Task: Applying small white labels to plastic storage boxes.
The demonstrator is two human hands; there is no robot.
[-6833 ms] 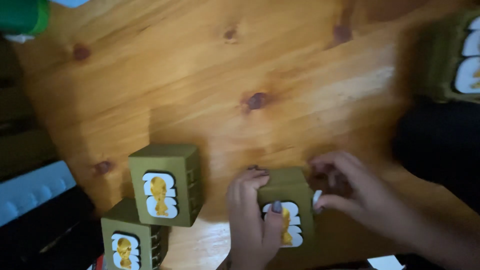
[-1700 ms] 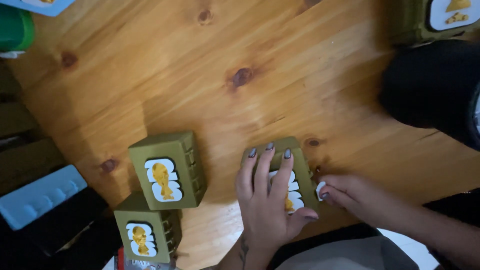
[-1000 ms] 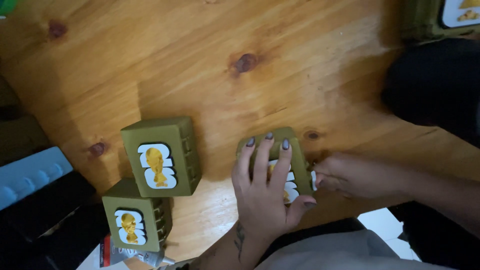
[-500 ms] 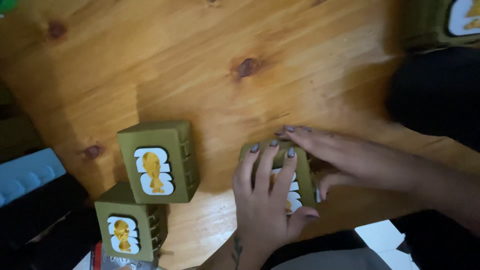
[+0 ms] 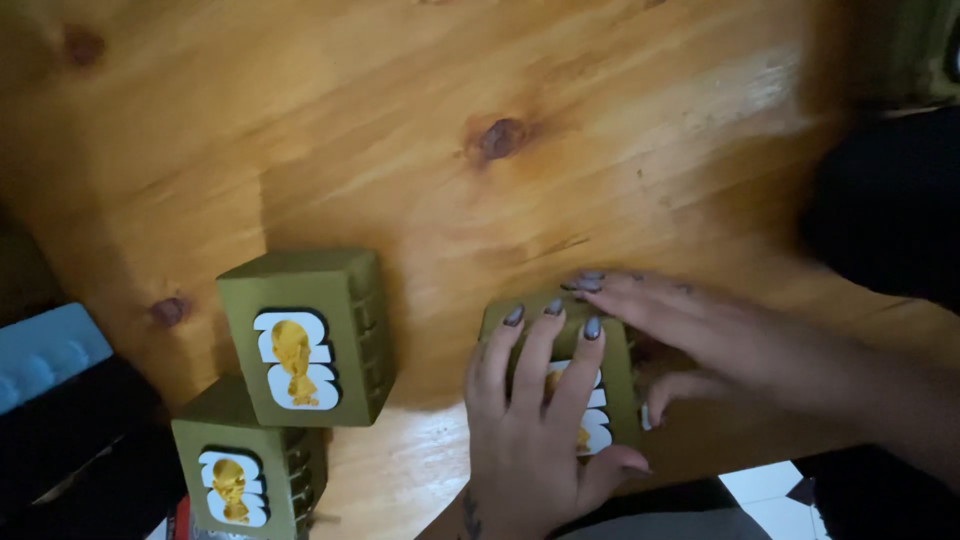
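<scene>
Near the counter's [image 5: 420, 150] front edge, both hands are on one olive-green cardboard box [image 5: 600, 385] with a white-and-gold figure label on top. Left hand [image 5: 530, 430] lies flat over the box top, fingers [image 5: 545, 345] spread narrow and reaching to the far edge, thumb hooked round the near right corner, pressing rather than gripping. Right hand [image 5: 690, 335] comes in from the right, fingers laid along the box's far-right edge and side, thumb tucked low against the right face; whether it pinches a flap or only pushes, cannot tell, that side is dark and partly hidden. Box sits flat on the wood, not lifted. My read: the step in hand is closing or squaring up this box, left hand clamping the top while right works the side. Next move likely calls for keeping the top pinned so the box doesn't skid on the smooth wood, and getting the right fingers fully under or along the edge before any lift. Left of the hands, well apart, two matching boxes: a taller olive box [image 5: 305, 335] standing upright and a second olive box [image 5: 245, 470] just in front of it, touching or nearly so. Pale blue object [image 5: 45, 350] at far left edge, dark fabric [image 5: 890, 210] at right.
</scene>
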